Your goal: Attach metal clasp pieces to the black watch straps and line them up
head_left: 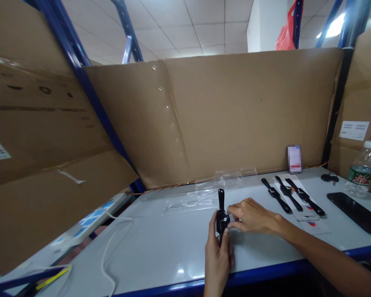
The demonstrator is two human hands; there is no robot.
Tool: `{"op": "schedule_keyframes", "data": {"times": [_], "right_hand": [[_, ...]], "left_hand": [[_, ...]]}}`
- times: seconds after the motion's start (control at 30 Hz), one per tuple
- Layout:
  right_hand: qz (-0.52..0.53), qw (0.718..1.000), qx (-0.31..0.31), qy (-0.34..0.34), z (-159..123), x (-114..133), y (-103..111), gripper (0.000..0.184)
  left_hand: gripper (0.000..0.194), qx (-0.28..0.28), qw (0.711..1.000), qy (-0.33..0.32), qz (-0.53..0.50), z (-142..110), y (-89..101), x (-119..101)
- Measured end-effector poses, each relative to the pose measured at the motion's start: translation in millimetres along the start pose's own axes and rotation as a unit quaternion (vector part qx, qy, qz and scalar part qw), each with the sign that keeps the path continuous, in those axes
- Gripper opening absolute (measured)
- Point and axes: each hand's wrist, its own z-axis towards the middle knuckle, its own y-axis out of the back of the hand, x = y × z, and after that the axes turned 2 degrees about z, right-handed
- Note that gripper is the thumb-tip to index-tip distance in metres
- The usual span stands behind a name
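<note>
A black spokeshave point(221, 216) stands nearly upright over the front of the table, one handle pointing up. My left hand point(217, 255) is closed around its lower part, with the thumb on the right side of the body. From the right, my right hand point(247, 215) pinches at the middle of the tool, near a small shiny round part. What exactly those fingertips grip is too small to tell. Three more black spokeshaves point(275, 195), point(288, 193), point(304, 196) lie side by side to the right, partly on white printed papers point(315, 225).
Clear plastic bags point(191, 200) lie behind my hands. A phone point(294, 159) leans on the cardboard back wall point(235, 115). Farther right are keys point(329, 177), a black flat case point(355, 211) and a plastic bottle point(361, 173). A white cable point(104, 255) crosses the table's left side.
</note>
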Motion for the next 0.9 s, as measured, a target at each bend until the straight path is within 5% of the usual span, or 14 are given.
{"op": "schedule_keyframes", "data": {"times": [0.9], "right_hand": [[-0.027, 0.999, -0.003, 0.024, -1.3, -1.3, -5.7, 0.020]], "left_hand": [[0.087, -0.012, 0.999, -0.029, 0.011, -1.5, -1.6, -1.0]]}}
